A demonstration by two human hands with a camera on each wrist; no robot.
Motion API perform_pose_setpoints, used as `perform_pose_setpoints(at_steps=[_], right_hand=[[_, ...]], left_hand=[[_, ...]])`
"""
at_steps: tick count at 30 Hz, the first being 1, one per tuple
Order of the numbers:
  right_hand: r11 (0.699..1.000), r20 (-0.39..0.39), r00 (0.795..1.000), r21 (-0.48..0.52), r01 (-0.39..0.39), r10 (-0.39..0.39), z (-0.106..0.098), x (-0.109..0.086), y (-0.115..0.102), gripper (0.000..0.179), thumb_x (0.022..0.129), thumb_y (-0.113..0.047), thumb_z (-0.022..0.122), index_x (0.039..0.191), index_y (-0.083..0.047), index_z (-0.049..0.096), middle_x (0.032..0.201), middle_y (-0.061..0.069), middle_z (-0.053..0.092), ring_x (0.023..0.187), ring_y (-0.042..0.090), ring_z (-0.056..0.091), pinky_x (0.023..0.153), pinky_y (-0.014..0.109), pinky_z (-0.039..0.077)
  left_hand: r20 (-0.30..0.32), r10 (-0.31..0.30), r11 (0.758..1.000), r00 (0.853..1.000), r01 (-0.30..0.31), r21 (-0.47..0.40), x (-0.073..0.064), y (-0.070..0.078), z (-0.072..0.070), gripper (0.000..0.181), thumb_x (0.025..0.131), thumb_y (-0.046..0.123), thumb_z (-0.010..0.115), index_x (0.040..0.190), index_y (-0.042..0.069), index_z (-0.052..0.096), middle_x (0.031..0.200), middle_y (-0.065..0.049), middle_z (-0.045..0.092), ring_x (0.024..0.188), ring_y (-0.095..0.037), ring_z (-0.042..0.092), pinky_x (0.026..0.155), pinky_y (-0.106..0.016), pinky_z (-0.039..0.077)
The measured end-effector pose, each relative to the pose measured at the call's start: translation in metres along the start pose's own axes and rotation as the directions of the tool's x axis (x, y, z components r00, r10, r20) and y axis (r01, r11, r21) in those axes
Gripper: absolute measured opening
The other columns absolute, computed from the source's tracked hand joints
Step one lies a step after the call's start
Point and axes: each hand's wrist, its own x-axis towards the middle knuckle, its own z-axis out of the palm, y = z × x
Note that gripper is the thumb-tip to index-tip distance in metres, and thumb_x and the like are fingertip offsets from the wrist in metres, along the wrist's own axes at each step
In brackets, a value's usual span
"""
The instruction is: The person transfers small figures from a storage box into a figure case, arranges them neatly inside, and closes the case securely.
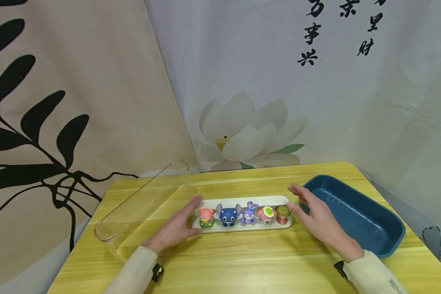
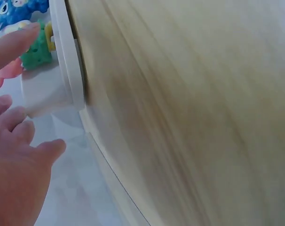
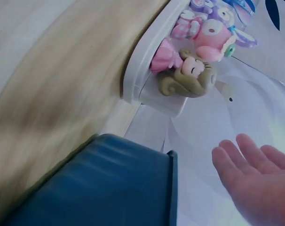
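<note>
A long white tray (image 1: 242, 201) lies across the middle of the wooden table, bearing several small figurines in a row. From left to right they are a pink pig-like figure (image 1: 206, 218), a blue long-eared one (image 1: 228, 216), a purple rabbit (image 1: 248, 215), a pink one with a green-yellow disc (image 1: 266, 215) and a green-haired doll (image 1: 282, 215). My left hand (image 1: 178, 226) is spread at the tray's left end, fingers apart; whether it touches the tray I cannot tell. Beyond the right end, my right hand (image 1: 317, 216) has its fingers extended and holds nothing.
To the left, a large transparent container (image 1: 147, 204) lies at a slant, partly behind my left hand. A dark blue rectangular basin (image 1: 360, 208) stands on the right, partly beneath my right hand. Behind the table (image 1: 242, 265) hangs a printed cloth (image 1: 250, 65).
</note>
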Motion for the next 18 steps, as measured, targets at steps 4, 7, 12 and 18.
perform_pose_setpoints(at_steps=[4, 7, 12, 18], right_hand=[[1.000, -0.021, 1.000, -0.008, -0.011, 0.011, 0.001, 0.000, -0.004, 0.055, 0.106, -0.025, 0.061, 0.155, -0.006, 0.044, 0.150, 0.012, 0.056, 0.135, 0.035, 0.054, 0.110, 0.031, 0.046], [1.000, -0.019, 1.000, 0.002, -0.021, 0.022, 0.003, 0.001, -0.010, 0.054, 0.105, -0.027, 0.063, 0.153, -0.006, 0.047, 0.151, 0.013, 0.055, 0.134, 0.039, 0.053, 0.110, 0.047, 0.047], [0.998, 0.001, 0.999, 0.046, -0.040, 0.040, 0.009, 0.006, -0.023, 0.057, 0.103, -0.031, 0.067, 0.152, -0.008, 0.050, 0.153, 0.016, 0.052, 0.136, 0.047, 0.050, 0.106, 0.070, 0.041], [0.997, 0.018, 1.000, 0.073, -0.024, 0.022, 0.018, 0.013, -0.037, 0.060, 0.100, -0.034, 0.071, 0.152, -0.011, 0.051, 0.154, 0.013, 0.051, 0.134, 0.039, 0.053, 0.106, 0.068, 0.044]], left_hand=[[-0.062, 0.018, 1.000, 0.998, -0.019, -0.012, -0.005, 0.001, -0.003, 0.100, 0.089, 0.018, 0.083, 0.167, 0.022, 0.021, 0.173, -0.001, 0.008, 0.155, -0.037, 0.019, 0.118, -0.071, 0.018], [-0.150, 0.033, 0.999, 0.988, -0.033, 0.003, -0.010, 0.004, -0.007, 0.095, 0.090, 0.019, 0.082, 0.166, 0.021, 0.025, 0.172, -0.005, 0.017, 0.153, -0.040, 0.025, 0.117, -0.069, 0.027], [-0.340, 0.058, 0.998, 0.939, -0.047, 0.041, -0.026, 0.011, -0.013, 0.080, 0.092, 0.021, 0.080, 0.160, 0.019, 0.038, 0.162, -0.010, 0.042, 0.145, -0.044, 0.041, 0.111, -0.068, 0.038], [-0.507, 0.101, 0.994, 0.856, -0.061, 0.095, -0.051, 0.019, -0.022, 0.068, 0.092, 0.020, 0.081, 0.151, 0.012, 0.049, 0.152, -0.012, 0.054, 0.137, -0.044, 0.050, 0.105, -0.071, 0.043]])
